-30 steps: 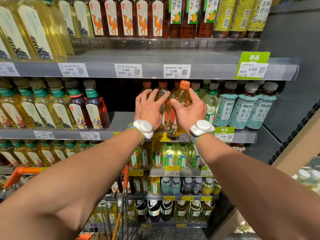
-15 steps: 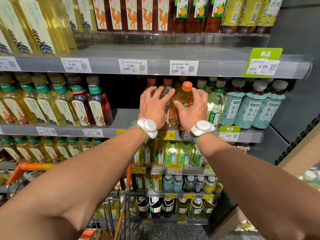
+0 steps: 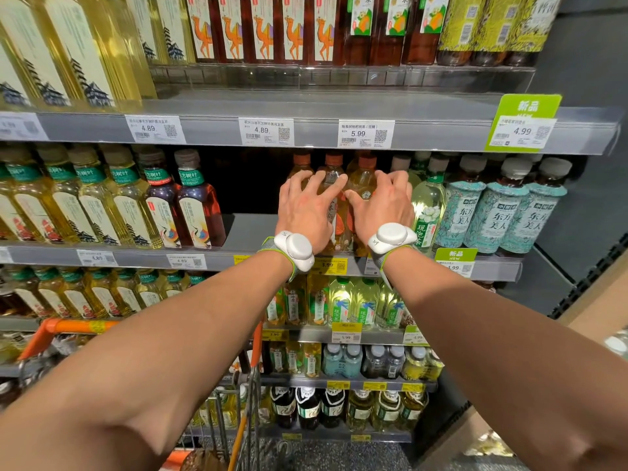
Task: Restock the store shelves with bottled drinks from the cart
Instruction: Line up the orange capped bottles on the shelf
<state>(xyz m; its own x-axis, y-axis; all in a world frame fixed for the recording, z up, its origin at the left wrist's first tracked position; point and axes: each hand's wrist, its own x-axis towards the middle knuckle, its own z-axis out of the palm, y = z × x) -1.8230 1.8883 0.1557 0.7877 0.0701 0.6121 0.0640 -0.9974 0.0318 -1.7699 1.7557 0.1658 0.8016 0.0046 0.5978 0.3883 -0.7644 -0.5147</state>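
My left hand (image 3: 304,209) lies with spread fingers against the orange-capped bottles (image 3: 334,160) on the middle shelf (image 3: 244,231); my right hand (image 3: 384,207) curls over one. I judge this row nearly placed. The dark gap beside it and the cart (image 3: 68,326) remain.

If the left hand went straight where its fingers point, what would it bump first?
The orange-capped bottles on the shelf; the left hand seems to touch them already, though depth is unclear.
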